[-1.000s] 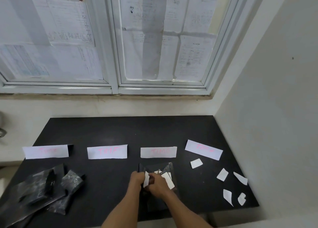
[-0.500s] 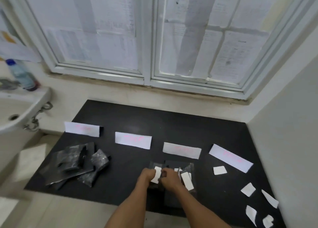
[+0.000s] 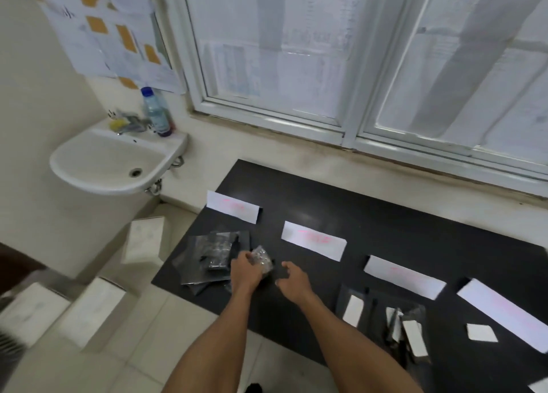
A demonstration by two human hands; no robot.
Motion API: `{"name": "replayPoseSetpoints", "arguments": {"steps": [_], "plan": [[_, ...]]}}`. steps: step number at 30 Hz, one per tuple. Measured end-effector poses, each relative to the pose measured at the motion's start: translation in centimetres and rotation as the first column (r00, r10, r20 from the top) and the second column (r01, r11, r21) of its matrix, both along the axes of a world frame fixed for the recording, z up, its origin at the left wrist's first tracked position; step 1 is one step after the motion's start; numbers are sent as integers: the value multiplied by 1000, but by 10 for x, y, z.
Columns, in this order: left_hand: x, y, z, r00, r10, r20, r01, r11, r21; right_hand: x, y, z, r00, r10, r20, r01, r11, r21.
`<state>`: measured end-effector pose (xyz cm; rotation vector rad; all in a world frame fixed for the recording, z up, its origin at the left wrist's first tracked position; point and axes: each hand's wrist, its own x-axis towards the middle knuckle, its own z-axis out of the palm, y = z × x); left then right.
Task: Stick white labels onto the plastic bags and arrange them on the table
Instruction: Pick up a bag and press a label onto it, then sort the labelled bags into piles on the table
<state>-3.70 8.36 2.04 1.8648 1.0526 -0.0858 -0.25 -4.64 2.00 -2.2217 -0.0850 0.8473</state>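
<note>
now the hands are quitting the labelled bags [image 3: 355, 306] to their right: left hand [image 3: 246, 274] is gripping the next bag [image 3: 262, 257], right hand [image 3: 295, 281] released.

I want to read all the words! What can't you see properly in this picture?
Head view:
Pink writing on the paper strips: too faint and blurry to read.
Left hand: its fingertips on the small plastic bag, hidden by the hand itself, grip unclear.
Rightmost paper strip: cut off by the right edge.
Sheets on the window: print too small, blurred.
</note>
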Motion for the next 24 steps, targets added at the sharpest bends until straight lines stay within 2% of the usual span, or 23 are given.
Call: {"name": "replayPoseSetpoints", "arguments": {"steps": [3, 6, 13, 16, 21, 24], "plan": [[0, 23, -11, 999, 5, -48, -12, 990, -140, 2, 28, -4, 1000, 15, 2, -15, 1000, -2], [3, 36, -26, 997, -41, -66, 26, 978, -209, 5, 49, -7, 1000, 11, -6, -11, 1000, -5], [20, 47, -45, 998, -27, -57, 8, 952, -305, 13, 67, -28, 984, -173, -43, 174, 985, 15], [25, 50, -57, 998, -11, -61, -8, 953, -302, 17, 66, -29, 981, -195, -2, 195, 981, 6], [31, 39, -41, 999, -39, 9, 40, 965, -259, 19, 54, -30, 967, -253, 45, 252, 967, 27], [41, 20, -31, 998, -40, 39, 50, 944, -325, 19, 36, -22, 942, -320, 105, 315, 947, 63]]}}
